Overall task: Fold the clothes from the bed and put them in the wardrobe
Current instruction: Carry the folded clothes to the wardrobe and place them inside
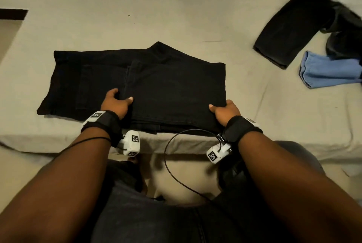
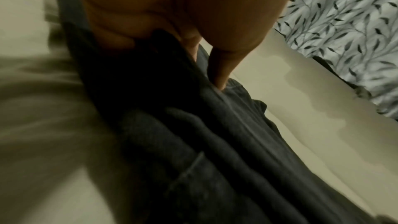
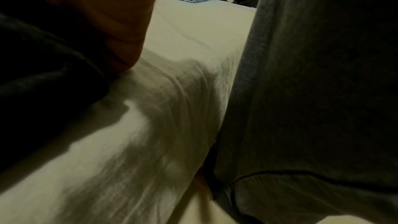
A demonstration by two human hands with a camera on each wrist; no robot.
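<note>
Black trousers (image 1: 156,86) on bed (image 1: 176,17), near edge gripped by left hand (image 1: 115,103) and right hand (image 1: 225,112).

Bed (image 1: 137,17) bears black trousers (image 1: 156,78), dark clothes (image 1: 290,27), blue garment (image 1: 329,72).

Head-down overview; wrists close, bed-level

Your left hand (image 2: 183,14), top of frame, pinches dark folded trousers (image 2: 204,142) on a pale bedsheet (image 2: 290,125); leaf-print fabric (image 2: 349,31) upper right.
</note>
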